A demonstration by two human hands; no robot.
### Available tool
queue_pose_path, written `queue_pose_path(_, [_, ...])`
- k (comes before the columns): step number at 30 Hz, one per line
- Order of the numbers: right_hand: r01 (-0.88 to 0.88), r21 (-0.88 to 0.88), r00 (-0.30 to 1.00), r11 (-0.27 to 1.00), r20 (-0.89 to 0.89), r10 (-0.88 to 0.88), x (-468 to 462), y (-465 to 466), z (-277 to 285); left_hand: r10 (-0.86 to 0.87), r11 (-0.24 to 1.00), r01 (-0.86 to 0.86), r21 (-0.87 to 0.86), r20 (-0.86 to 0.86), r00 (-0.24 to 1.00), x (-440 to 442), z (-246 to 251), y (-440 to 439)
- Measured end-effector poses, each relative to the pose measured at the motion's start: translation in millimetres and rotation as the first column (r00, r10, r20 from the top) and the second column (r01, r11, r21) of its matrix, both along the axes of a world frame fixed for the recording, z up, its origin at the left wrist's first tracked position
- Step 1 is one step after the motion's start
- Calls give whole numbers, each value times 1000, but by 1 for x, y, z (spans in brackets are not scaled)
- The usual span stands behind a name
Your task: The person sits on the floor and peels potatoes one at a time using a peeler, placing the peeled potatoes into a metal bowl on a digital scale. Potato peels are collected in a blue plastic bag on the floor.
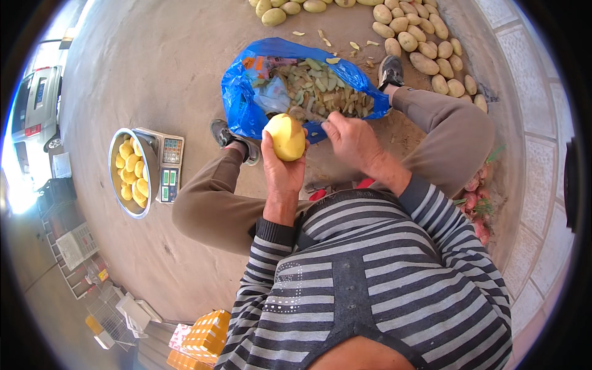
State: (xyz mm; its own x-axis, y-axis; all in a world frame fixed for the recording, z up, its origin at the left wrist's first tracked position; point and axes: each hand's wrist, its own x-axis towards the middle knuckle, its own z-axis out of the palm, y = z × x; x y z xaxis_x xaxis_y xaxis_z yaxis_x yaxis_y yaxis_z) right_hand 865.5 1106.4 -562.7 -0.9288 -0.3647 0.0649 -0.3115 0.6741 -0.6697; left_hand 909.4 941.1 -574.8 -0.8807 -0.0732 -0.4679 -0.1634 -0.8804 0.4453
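Observation:
My left hand point(284, 178) holds a peeled yellow potato point(286, 137) upright in front of the near rim of a blue plastic bag point(243, 99). To its right is my right hand point(354, 141), blurred, its fingers curled near the bag's edge; whether it grips a small tool cannot be made out. The bag lies wide at the top between my feet, with many potato peelings point(319, 85) and some plastic wrapping inside. Farther left, a metal bowl point(150, 178) of peeled potatoes point(132, 162) rests on a digital scale point(171, 169).
Unpeeled potatoes point(424, 63) are spread on the floor at the upper right, with more point(274, 17) along the top. Red onions point(471, 200) lie beyond my right knee. Boxes point(206, 335) and a white crate point(76, 245) stand lower left; a parked vehicle point(39, 108) is at the far left.

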Motion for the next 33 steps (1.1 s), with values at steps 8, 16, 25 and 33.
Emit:
queue_pose_path(8, [-26, 184, 999, 983, -26, 31, -12, -4, -30, 87, 994, -73, -80, 189, 978, 1, -11, 15])
queue_pose_path(16, [-127, -136, 987, 983, 81, 139, -5, 3, 8, -125, 978, 126, -165, 15, 992, 8, -3, 0])
queue_pose_path(25, [-21, 53, 992, 998, 128, 14, -23, 15, -15, -82, 994, 81, -78, -14, 997, -2, 7, -1])
queue_pose_path(33, [-58, -98, 992, 993, 103, 68, -7, 2, 16, -118, 930, 103, -353, -21, 993, 3, -8, -4])
